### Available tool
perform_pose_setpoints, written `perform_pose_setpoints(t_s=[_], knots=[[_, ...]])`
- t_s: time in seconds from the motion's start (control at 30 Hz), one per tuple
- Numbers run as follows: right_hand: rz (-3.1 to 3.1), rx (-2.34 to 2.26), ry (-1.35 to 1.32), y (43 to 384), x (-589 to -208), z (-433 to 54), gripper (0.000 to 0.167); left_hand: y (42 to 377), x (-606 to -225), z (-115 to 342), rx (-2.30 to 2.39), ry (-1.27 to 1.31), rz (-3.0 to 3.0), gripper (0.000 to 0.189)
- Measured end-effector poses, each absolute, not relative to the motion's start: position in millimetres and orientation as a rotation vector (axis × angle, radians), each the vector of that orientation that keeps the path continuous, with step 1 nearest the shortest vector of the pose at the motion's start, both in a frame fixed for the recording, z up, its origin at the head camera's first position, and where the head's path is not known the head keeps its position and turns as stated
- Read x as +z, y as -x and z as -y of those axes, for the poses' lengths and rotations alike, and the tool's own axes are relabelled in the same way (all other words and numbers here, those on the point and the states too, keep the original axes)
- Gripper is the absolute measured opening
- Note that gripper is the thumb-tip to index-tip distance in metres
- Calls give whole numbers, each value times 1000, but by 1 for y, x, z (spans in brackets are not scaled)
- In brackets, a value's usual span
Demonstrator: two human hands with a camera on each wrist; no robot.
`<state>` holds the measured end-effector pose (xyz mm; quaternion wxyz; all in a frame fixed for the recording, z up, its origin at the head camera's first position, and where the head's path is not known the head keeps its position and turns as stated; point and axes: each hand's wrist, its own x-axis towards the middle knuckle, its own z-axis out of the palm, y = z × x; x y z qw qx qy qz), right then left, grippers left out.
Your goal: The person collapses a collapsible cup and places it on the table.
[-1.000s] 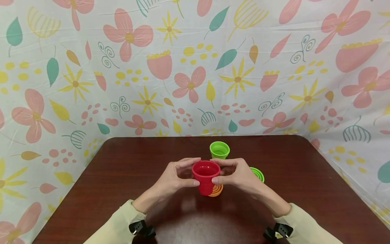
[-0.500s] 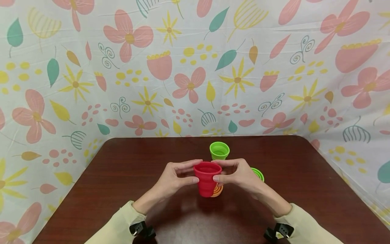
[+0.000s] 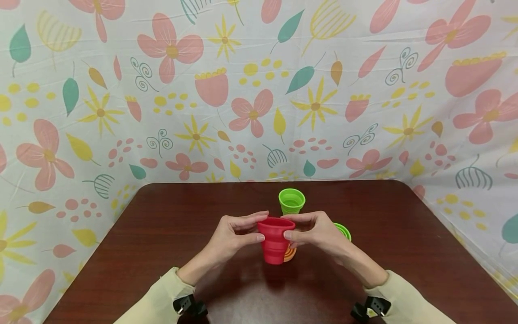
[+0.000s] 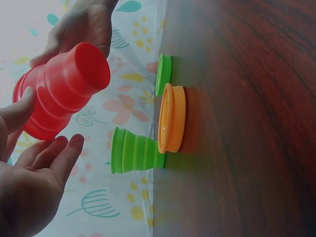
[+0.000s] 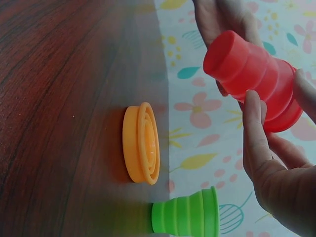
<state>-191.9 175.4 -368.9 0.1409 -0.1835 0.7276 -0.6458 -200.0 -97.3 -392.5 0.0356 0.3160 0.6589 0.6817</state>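
A red collapsible cup [image 3: 275, 245], extended to full height with ridged walls, is held up off the table between both hands. My left hand [image 3: 232, 234] grips the rim's left side, thumb in front and fingers behind. On the right side, my right hand [image 3: 315, 228] pinches the rim the same way. The cup tilts, so its ridged side faces the head view and little of its inside shows. Both wrist views show its base [image 4: 93, 68] angled toward the table side. Behind it, an orange collapsible cup [image 5: 140, 144], folded flat, lies partly hidden in the head view.
An extended green collapsible cup [image 3: 291, 200] stands farther back on the dark brown table [image 3: 182, 202]. A flattened green cup [image 3: 343, 230] lies to the right, partly behind the right hand. A flower-print cloth [image 3: 251, 90] hangs behind the table.
The red cup has tipped, its base swinging toward the person and its opening turning away from view. It has shifted slightly right and down. Both hands keep their hold.
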Motion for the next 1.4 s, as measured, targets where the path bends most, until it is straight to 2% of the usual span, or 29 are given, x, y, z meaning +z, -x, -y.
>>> perform_pose_setpoints(t_s=[0.53, 0.8, 1.4], knots=[[-2084, -1814, 473, 193, -370, -176, 56, 199, -391, 97, 2097, -980, -2051, 44], [-2069, -1807, 471, 193, -371, -177, 55, 198, -391, 96, 2094, -901, -2035, 40], [-1951, -1829, 455, 193, -374, -173, 41, 196, -392, 93, 2152, -700, -2018, 34]])
